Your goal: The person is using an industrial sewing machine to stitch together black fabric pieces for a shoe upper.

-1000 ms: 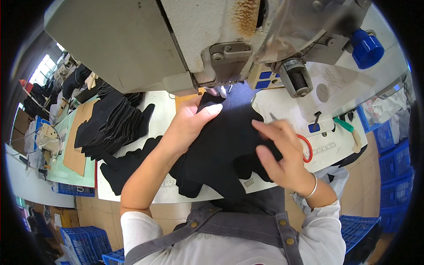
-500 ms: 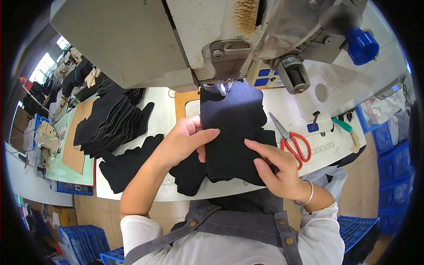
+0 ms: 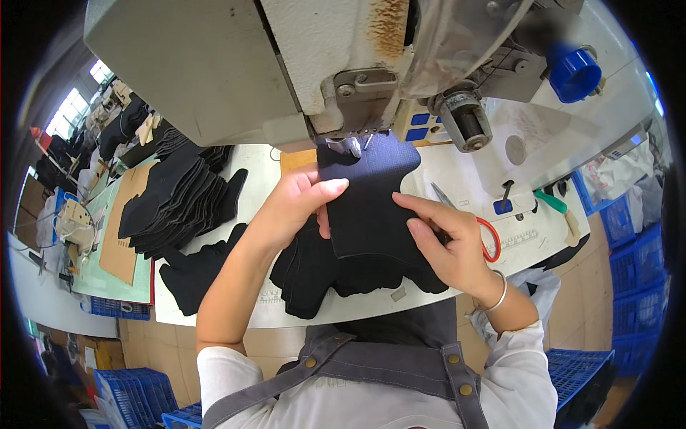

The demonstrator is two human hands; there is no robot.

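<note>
A black fabric piece [image 3: 368,225] lies with its far end under the needle area of a sewing machine [image 3: 351,145], lit by a bluish lamp. My left hand [image 3: 296,204] pinches its left edge, thumb on top and fingers partly hidden beneath. At the right edge, my right hand [image 3: 450,243] holds the cloth with index finger and thumb bent against it; the other fingers are mostly hidden. More black cut pieces [image 3: 309,275] lie beneath and beside it at the table's front. Red-handled scissors [image 3: 491,240] rest behind my right hand, partly covered.
Left of the machine rises a stack of black cut pieces [image 3: 175,196], with a brown cardboard sheet [image 3: 123,222] beside it. A green-handled tool [image 3: 550,201] lies at the right. Blue crates [image 3: 638,275] line the floor at right; the machine head overhangs the work.
The fabric piece has slid farther toward the machine, and its near edge now lies farther from me. Both hands have moved slightly forward with it. My right hand covers more of the scissors.
</note>
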